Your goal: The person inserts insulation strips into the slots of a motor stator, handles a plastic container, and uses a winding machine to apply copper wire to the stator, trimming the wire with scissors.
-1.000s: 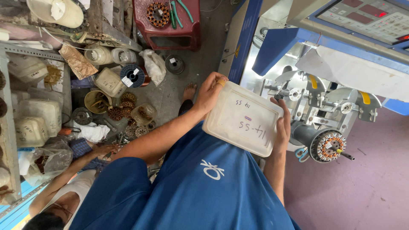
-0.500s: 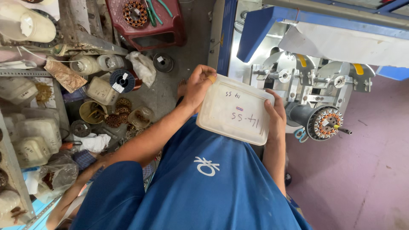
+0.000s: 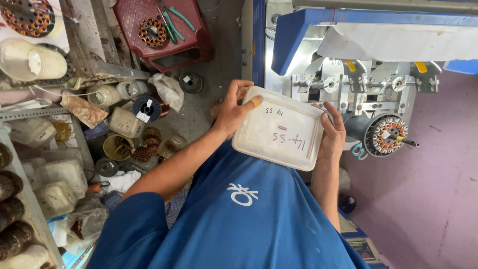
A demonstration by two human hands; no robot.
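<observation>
**One white lid, held in two hands before a winding machine**

Item 1. Lid (image 3: 280, 128): one, white plastic, rectangular with rounded corners, handwriting in dark marker on its face. It sat tilted in front of the person's chest, just short of the machine (image 3: 358, 74), touching both hands.

Item 2. Left hand (image 3: 234, 107): one; its grip was closed on the lid's left edge, thumb on top, a tan plaster on one fingertip. The fingers beneath were hidden by the lid.

Item 3. Right hand (image 3: 332, 130): one; its grip was closed on the lid's right edge, fingers curled over the rim, palm partly hidden behind it.

Item 4. Machine: one, blue frame with grey metal fittings, cut off at the top edge. One stator (image 3: 389, 134) with copper coils sat on its spindle, just right of the right hand.

Item 5. Stool (image 3: 162, 30): one, red plastic, on the floor at upper left, well apart from the hands. On it lay one further stator (image 3: 152, 32) and green-handled pliers (image 3: 174, 20), their count hard to make out.

Item 6. Spool (image 3: 147, 108): one, dark, with a white label, among jars and tubs on the floor at left; those were too crowded to count.

Item 7. Shelf (image 3: 30, 199): one, at far left, cut off by the frame, bearing cloudy tubs whose contents could not be made out.
</observation>
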